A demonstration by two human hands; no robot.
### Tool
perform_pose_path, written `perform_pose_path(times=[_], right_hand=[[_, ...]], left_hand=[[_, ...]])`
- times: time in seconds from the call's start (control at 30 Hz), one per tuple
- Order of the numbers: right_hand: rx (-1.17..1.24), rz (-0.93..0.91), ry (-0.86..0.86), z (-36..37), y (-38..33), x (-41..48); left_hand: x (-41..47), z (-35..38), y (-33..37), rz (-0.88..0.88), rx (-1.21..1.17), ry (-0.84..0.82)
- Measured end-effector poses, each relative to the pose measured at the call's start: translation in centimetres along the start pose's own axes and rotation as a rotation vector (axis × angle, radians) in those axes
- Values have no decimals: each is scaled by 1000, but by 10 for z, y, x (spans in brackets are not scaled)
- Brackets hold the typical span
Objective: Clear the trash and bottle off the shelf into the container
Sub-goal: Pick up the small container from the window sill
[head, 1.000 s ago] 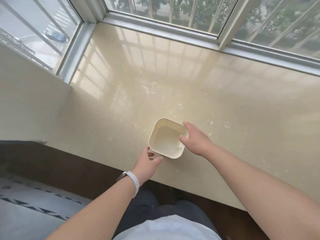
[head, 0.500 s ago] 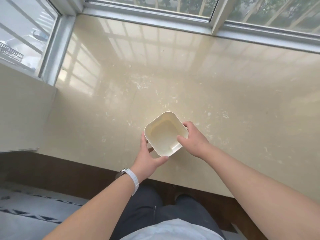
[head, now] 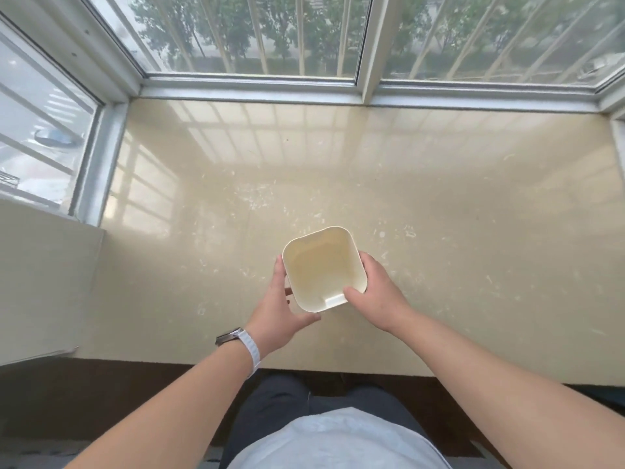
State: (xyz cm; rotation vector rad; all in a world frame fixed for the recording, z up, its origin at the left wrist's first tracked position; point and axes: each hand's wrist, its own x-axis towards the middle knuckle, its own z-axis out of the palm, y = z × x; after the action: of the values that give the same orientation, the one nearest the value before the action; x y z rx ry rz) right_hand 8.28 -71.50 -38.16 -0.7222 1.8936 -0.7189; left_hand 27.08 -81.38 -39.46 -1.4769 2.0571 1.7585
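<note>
Glossy beige shelf (head: 439,198) below the window (head: 253,35) has the empty cream container (head: 321,269) held low over its near part, left hand (head: 277,309) and right hand (head: 375,292) each curled round a side wall, apparently to keep it steady and open-side up for loading.

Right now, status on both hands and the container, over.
Left hand, right hand both grip cream square plastic container at glossy beige shelf. Container looks empty. No bottle or trash in view.
</note>
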Motion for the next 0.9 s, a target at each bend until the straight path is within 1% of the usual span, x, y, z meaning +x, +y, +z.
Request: perform_pose_path(times=[0.27, 0.43, 0.53, 0.7, 0.9], right_hand=[[71, -99, 147, -17, -53, -47], [93, -140, 320, -21, -73, -87], [113, -147, 414, -18, -78, -111], [179, -107, 578, -13, -73, -149], [203, -90, 707, -19, -54, -203]], left_hand=[[-13, -53, 50, 218, 22, -35], [-24, -65, 71, 371, -8, -91], [-31, -67, 80, 410, -25, -151], [-44, -56, 99, 498, -34, -257], [-71, -24, 115, 583, -51, -350]])
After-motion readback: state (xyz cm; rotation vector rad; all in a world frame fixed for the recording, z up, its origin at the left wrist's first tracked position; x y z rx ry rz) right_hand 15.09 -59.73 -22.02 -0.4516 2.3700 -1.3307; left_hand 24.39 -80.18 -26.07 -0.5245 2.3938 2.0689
